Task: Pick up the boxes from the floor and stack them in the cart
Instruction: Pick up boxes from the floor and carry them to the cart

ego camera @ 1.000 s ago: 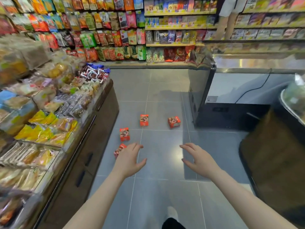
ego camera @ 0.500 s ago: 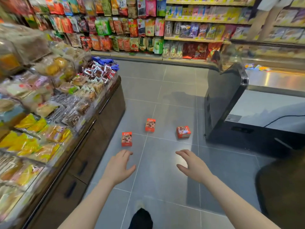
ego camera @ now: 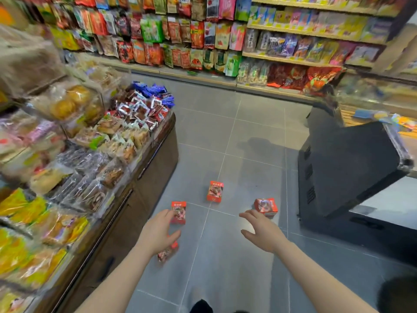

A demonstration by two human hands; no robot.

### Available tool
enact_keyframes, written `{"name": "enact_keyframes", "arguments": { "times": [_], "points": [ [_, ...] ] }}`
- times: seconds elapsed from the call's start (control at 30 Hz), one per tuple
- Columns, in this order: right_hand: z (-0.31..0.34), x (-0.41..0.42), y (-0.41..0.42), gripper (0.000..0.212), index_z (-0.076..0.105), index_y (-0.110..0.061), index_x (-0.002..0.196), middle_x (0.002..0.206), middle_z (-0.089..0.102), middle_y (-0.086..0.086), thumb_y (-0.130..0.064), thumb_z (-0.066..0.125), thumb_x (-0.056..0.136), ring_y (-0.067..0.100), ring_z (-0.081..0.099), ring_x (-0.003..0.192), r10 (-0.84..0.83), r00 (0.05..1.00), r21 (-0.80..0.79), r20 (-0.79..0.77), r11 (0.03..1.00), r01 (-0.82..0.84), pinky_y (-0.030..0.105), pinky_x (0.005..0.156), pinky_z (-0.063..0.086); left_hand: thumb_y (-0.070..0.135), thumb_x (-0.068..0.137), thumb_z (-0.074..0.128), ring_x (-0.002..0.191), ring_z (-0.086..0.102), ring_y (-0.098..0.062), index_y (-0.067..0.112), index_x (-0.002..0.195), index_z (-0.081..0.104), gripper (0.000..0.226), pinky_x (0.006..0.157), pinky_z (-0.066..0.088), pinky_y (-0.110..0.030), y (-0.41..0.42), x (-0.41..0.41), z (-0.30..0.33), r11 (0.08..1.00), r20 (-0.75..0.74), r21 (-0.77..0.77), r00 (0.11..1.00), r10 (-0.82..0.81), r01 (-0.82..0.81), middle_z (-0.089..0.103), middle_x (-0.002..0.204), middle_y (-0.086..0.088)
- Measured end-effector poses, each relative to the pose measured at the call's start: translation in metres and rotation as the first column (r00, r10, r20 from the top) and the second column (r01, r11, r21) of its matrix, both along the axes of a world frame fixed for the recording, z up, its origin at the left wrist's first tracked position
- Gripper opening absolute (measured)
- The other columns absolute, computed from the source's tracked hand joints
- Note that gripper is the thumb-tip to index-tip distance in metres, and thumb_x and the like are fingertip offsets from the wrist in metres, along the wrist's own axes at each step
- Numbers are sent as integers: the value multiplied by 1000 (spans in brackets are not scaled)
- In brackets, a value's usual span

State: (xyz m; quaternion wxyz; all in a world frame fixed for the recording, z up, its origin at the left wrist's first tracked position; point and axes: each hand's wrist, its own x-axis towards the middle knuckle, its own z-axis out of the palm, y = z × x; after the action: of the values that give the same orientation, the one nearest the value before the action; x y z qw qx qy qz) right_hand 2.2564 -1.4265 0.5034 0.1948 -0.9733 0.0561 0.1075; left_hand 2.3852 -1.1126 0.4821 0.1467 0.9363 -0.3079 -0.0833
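A grey tiled floor (ego camera: 248, 136) forms an open aisle running away from the viewer, wide at the far end and pinched nearer in. Its left edge is bounded by a long brown display counter (ego camera: 144, 193), whose sloped top is heaped with clear-wrapped breads and snacks (ego camera: 94, 154), with blue and red packets at its far corner. Its right edge is bounded by a black chest freezer (ego camera: 347, 172) with a slanted glass lid; what lies inside cannot be made out. Across the far edge of the floor stand wall shelves (ego camera: 293, 59) packed with bright snack bags and boxes.

Four small red boxes lie on the tiles between counter and freezer, all apart from one another. The far box (ego camera: 215, 191) sits near the middle of the aisle. The right box (ego camera: 265, 206) lies closer to the freezer's front. The left box (ego camera: 179, 212) rests near the counter's base, and the nearest box (ego camera: 167, 253) — blurred — shows just below the left wrist.

Both bare arms reach forward. The left hand (ego camera: 158, 233) is spread and relaxed, holding nothing, and partly hides the left box. The right hand (ego camera: 261, 231) is likewise loose-fingered and holding nothing — its fingertips point toward the right box, not touching it.
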Motion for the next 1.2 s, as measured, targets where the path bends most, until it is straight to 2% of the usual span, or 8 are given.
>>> {"name": "enact_keyframes", "arguments": {
  "times": [0.3,0.43,0.67,0.8,0.9,1.0,1.1,1.2],
  "points": [
    [-8,136,-13,54,39,-27,141,141,40,-6,-42,53,91,15,42,128,187,974,-50,-126,980,-194,28,99,36,62,72,31,108,57,-20,17,120,56,70,83,49,-36,16,78,-23,980,-103,21,974,200,-199,57,116,1],
    [-17,221,-18,54,38,-28,142,139,41,-7,-42,52,92,17,43,126,348,919,-63,-186,929,-364,29,95,39,50,83,52,112,53,-17,20,126,52,52,87,47,-34,18,96,-45,921,-156,22,909,387,-389,54,121,3],
    [-46,376,-14,59,42,-29,137,132,47,-9,-52,48,83,14,47,122,639,708,-19,-302,738,-674,36,101,39,52,73,45,113,57,-25,14,119,58,61,88,49,-37,-12,99,-80,653,-318,6,618,719,-757,59,121,-4],
    [-66,439,-5,80,36,-32,142,140,40,-12,-65,28,69,12,43,128,762,564,1,-319,596,-803,36,98,44,50,68,46,84,60,-11,27,102,56,43,59,53,-25,-34,98,-95,506,-324,-20,484,813,-862,64,92,7],
    [-96,464,6,85,30,-32,144,142,35,-10,-67,21,68,14,39,131,818,441,19,-369,481,-877,37,103,40,50,68,47,83,65,-17,24,109,58,49,62,55,-27,-42,93,-116,415,-365,44,372,854,-909,65,96,4],
    [-137,480,26,76,28,-30,146,144,35,-7,-63,33,78,13,37,132,844,362,45,-396,411,-910,29,102,38,51,69,46,88,66,-21,22,114,56,55,65,56,-30,-45,92,-161,411,-375,132,339,863,-902,63,103,1],
    [-189,489,47,68,19,-31,149,149,25,-12,-47,50,90,10,30,135,862,278,68,-425,336,-939,16,89,29,49,72,51,98,62,-21,22,124,55,59,76,54,-34,-43,99,-223,374,-395,194,277,876,-907,58,117,2],
    [-267,498,59,74,18,-31,149,151,22,-12,-46,56,88,9,29,136,870,248,107,-427,321,-941,19,101,30,46,57,65,76,66,-16,20,110,60,59,55,53,-26,-39,111,-298,435,-333,211,354,874,-875,66,99,1]
  ]
}}
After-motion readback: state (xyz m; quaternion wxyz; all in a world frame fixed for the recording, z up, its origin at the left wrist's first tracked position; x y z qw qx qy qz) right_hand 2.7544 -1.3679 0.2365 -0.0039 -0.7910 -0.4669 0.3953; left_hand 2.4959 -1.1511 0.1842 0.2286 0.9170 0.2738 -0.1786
